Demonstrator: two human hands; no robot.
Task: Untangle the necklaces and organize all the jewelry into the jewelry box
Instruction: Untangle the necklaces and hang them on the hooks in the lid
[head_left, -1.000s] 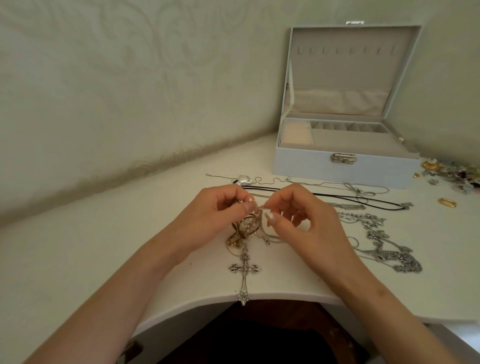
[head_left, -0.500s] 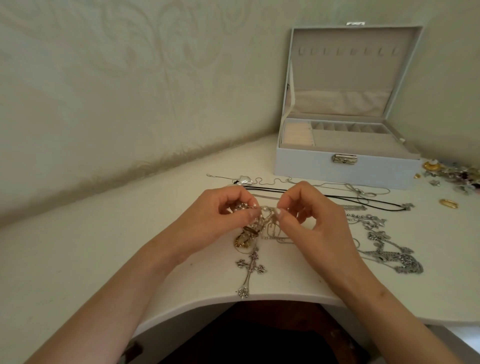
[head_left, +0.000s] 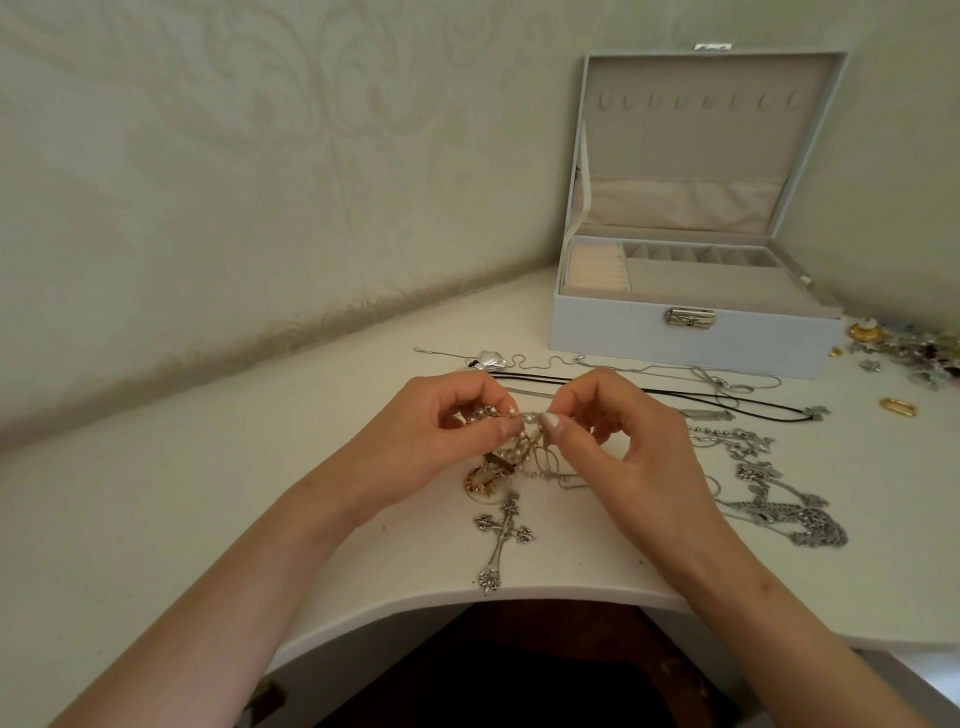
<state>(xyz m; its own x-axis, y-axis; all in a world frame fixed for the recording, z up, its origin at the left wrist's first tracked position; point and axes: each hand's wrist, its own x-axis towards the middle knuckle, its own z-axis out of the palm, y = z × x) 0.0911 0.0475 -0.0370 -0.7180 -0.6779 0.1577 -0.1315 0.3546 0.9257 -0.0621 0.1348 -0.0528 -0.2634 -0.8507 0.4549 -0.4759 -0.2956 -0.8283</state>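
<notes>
Jewelry box: stands open at the far right of the white table, with its lid upright and its clasp facing the person. It lies beyond the hands and to their right, so the right hand is the nearer one for any transfer.

Left hand and right hand sit close together above the table's near edge, fingertips almost meeting. Each pinches the tangle of necklaces between thumb and forefinger. The short beaded strand between the two pinches runs left to right, and the rest of the tangle hangs from it down to the table.

Other silver chains lie to the right, apart from the tangle.

Cross pendant: lies flat just below the tangle, long axis pointing toward the near edge. Whether its chain joins the knot cannot be told.

Judgement: the knot must part before any piece travels to the box.
</notes>
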